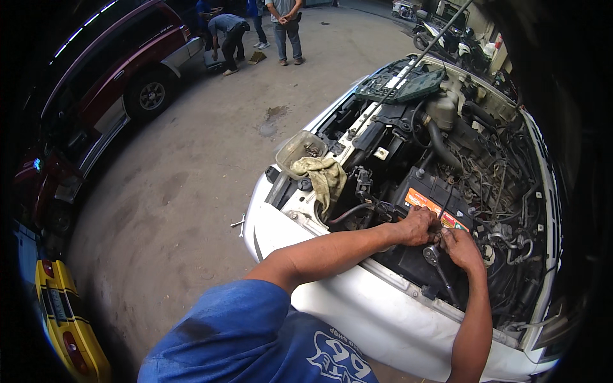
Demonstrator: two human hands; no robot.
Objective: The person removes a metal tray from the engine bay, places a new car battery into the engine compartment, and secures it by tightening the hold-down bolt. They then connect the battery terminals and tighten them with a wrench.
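Observation:
Over the open engine bay of a white vehicle, my two hands meet at the near side of a black car battery [418,182] with an orange label. My left hand [416,226] has its fingers curled in at the battery's near edge; what they hold is hidden. Beside it, my right hand [462,249] bends its fingers inward in a pinch, on something too small to make out. A metal ratchet wrench [431,255] lies just below the fingertips, its handle slanting down between my forearms; I cannot tell if a hand touches it.
On the bay's left edge sit a clear plastic tub [295,150] of small parts and a dirty rag [324,179]. A green tool case [408,88] lies across the far front, near the hood prop rod [440,37]. Hoses crowd the right. Several people stand beyond, near a dark red vehicle [121,70].

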